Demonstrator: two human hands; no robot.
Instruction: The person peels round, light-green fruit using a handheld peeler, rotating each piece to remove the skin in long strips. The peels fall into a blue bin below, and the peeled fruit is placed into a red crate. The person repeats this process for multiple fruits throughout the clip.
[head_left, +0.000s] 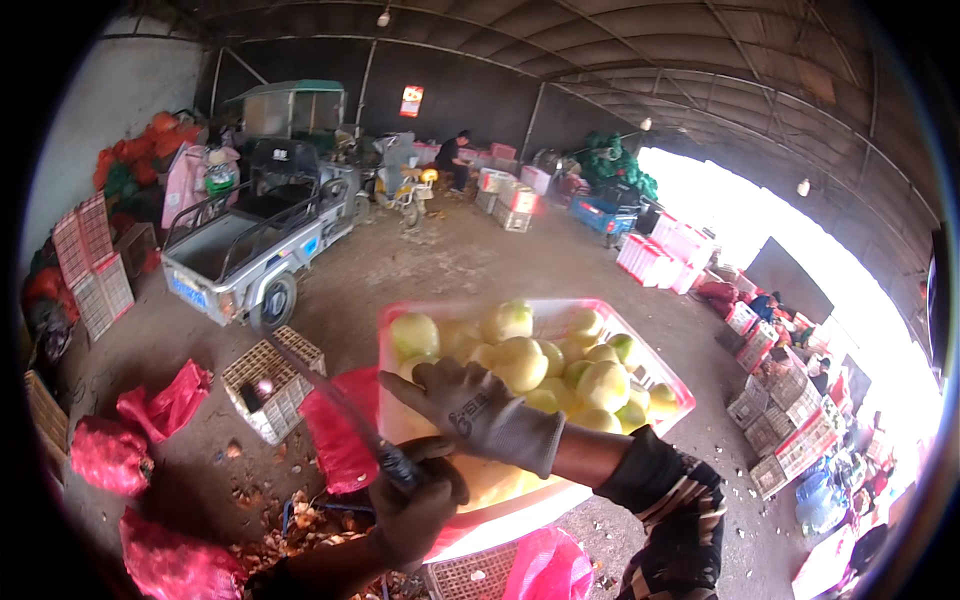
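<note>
My left hand (412, 510), in a dark grey work glove, is closed round the black handle of a knife (325, 385). The long blade tilts up and to the left, over a beige plastic crate. My right hand (480, 410), in a grey glove, reaches across the front of a white crate (650, 410) with a pink rim. Its fingers point left, one stretched out and nothing seen in them; the palm side is hidden. Peeled onions (520, 363), pale yellow-green, fill the crate just beyond that hand.
An upturned beige crate (270, 385) stands at left, near red mesh sacks (108, 455). Onion skins (290, 530) litter the floor by my left arm. A grey cargo tricycle (245, 250) is parked behind. Stacked crates (795, 410) line the right side. Another person (455, 160) bends at the back.
</note>
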